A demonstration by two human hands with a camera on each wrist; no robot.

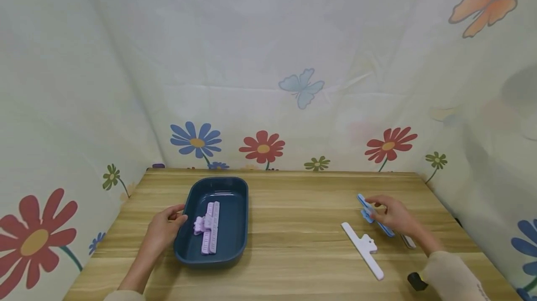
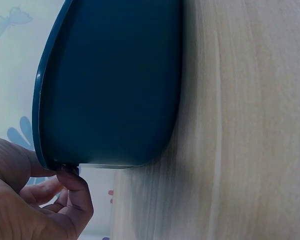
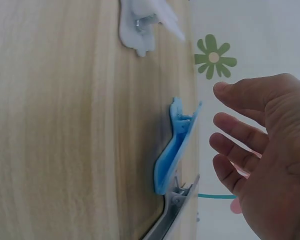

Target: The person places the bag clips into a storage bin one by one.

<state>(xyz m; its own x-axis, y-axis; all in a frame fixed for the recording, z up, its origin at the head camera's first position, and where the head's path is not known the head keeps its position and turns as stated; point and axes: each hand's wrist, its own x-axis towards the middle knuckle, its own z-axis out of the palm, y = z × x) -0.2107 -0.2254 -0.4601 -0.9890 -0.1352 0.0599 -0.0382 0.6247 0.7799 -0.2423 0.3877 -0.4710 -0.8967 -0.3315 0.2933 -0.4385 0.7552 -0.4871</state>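
At the left of the head view, my left hand (image 1: 161, 231) pinches the near-left rim of a dark blue plastic basin (image 1: 232, 226); the left wrist view shows thumb and fingers at its edge. A light purple bag clip (image 1: 214, 226) lies inside the basin. On the right, my right hand (image 1: 396, 217) hovers over a blue bag clip (image 3: 171, 155), which sits on the table. In the right wrist view its fingers are loosely bent and apart from the clip, holding nothing. A white bag clip (image 1: 362, 250) lies left of that hand.
Beside the blue clip lies a grey-white clip (image 3: 177, 200), partly covered by my forearm in the head view. A small black object (image 1: 417, 281) is by my right sleeve. The wooden table (image 1: 293, 226) ends against a flower-patterned curtain (image 1: 235, 105).
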